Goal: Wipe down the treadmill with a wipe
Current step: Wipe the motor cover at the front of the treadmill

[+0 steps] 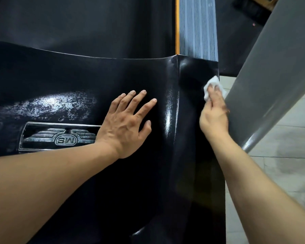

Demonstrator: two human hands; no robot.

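Observation:
The treadmill's glossy black motor cover (pixel 77 81) fills most of the head view, with a silver winged emblem (pixel 60 136) at the lower left. My left hand (pixel 125 124) rests flat on the cover, fingers spread and straight. My right hand (pixel 213 115) holds a crumpled white wipe (pixel 209 85) and presses it on the cover's right side panel (pixel 192 76), near its outer edge. My fingers hide part of the wipe.
The black running belt (pixel 77 23) lies beyond the cover, with a ribbed grey side rail (pixel 197 27) and an orange strip beside it. A grey upright post (pixel 271 76) slants close to my right hand. Pale tiled floor (pixel 280 173) shows at the right.

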